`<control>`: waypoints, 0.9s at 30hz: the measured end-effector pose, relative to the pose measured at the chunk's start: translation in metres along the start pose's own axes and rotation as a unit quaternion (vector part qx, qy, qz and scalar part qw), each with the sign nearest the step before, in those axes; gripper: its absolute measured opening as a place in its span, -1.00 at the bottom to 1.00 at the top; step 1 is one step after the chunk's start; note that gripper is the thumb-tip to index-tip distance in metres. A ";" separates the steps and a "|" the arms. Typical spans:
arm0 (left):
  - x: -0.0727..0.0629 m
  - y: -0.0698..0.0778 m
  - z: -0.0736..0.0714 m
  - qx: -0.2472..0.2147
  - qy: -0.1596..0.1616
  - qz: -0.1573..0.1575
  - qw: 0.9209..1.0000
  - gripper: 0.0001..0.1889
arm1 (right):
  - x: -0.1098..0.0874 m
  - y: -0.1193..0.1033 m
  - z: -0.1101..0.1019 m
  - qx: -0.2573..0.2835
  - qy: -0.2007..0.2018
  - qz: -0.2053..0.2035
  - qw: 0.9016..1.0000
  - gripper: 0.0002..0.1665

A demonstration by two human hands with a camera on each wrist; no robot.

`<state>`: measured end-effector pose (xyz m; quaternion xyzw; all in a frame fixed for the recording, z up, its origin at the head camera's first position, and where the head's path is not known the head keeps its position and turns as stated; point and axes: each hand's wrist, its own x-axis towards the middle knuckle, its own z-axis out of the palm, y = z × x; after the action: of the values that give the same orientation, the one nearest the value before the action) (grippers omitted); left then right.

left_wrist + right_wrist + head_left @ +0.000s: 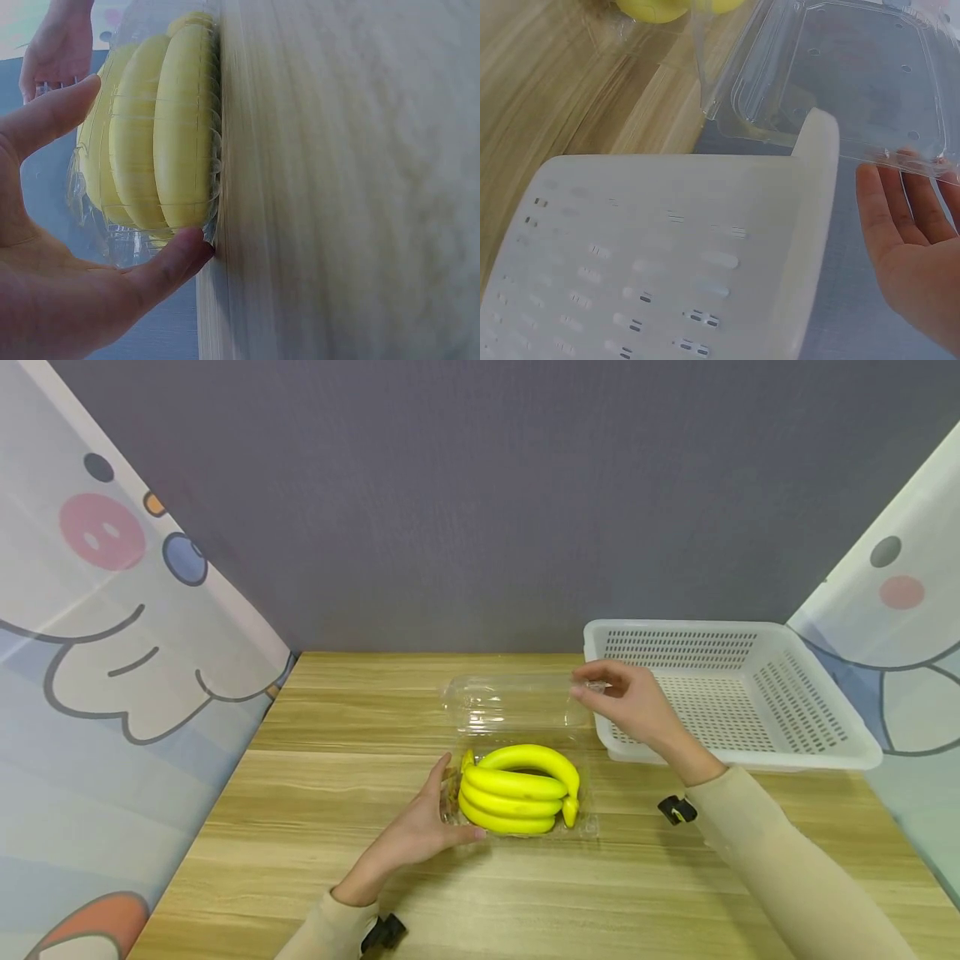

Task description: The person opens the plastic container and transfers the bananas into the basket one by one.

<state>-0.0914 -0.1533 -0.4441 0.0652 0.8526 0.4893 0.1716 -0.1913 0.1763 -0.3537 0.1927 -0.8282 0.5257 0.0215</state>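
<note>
Bananas (513,806) in container (517,725), basket (720,712) to its right

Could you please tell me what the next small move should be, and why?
I'd probably have the right hand lower the clear lid over the bananas: it pinches the raised lid's edge, the bananas lie inside the clear plastic container, and the left hand touches the container's side.
</note>
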 end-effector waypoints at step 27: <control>-0.001 0.002 0.000 0.005 -0.002 0.000 1.000 0.34 | 0.011 0.008 -0.002 0.012 0.005 0.045 0.999 -0.51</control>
<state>-0.0908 -0.1528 -0.4423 0.0671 0.8545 0.4852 0.1728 -0.2049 0.1776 -0.3567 0.1524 -0.8298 0.5368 -0.0004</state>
